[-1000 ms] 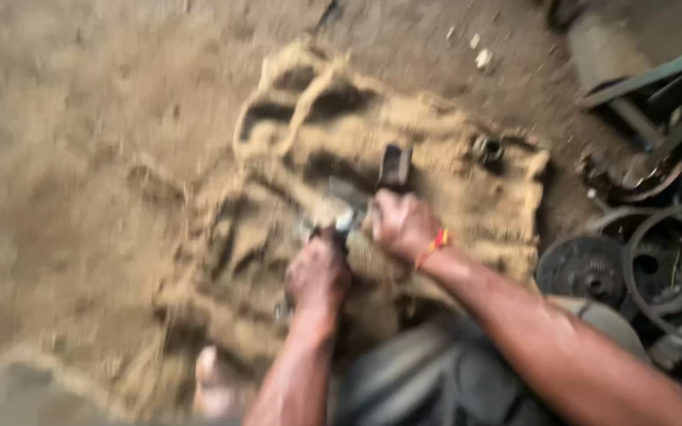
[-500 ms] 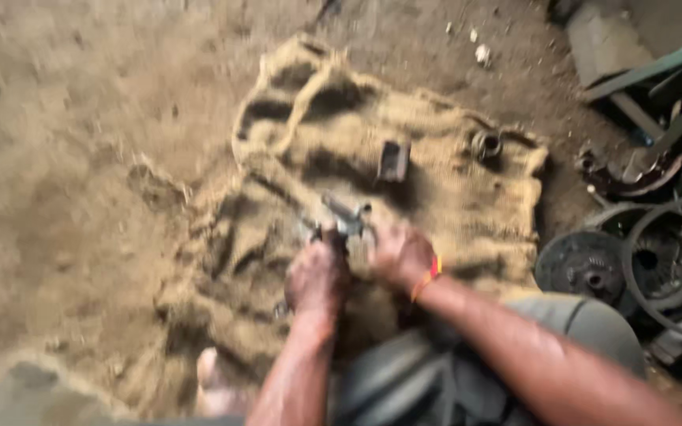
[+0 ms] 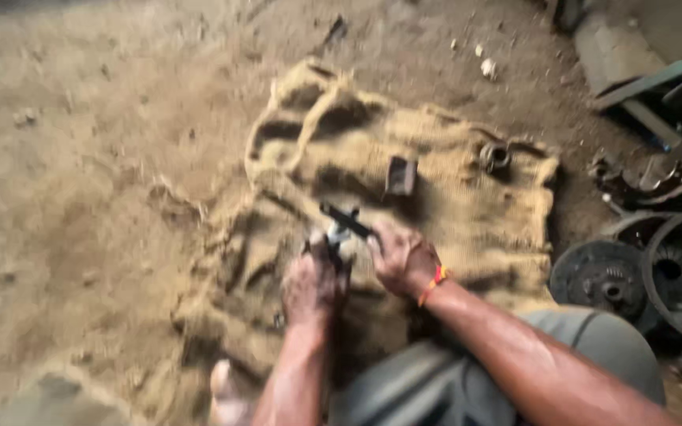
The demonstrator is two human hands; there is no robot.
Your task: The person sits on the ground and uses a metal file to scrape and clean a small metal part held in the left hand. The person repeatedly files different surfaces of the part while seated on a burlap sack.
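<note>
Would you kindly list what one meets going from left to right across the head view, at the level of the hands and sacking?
Dirt floor → left hand → small metal part → right hand → ring-shaped part on the sacking → round metal discs.

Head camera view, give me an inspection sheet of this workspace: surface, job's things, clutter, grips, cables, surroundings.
Surface: burlap sack spread on a dirt floor, wrinkled.
Job's things: small dark metal part held between both hands; blurred, kind unclear.
Clutter: dark block and ring-shaped metal piece lying on the sack.
Grips: left hand and right hand both closed on the part; red wristband on the right.
Cables: nothing seen.
Surroundings: round metal discs and scrap at right; stones on the dirt.
</note>
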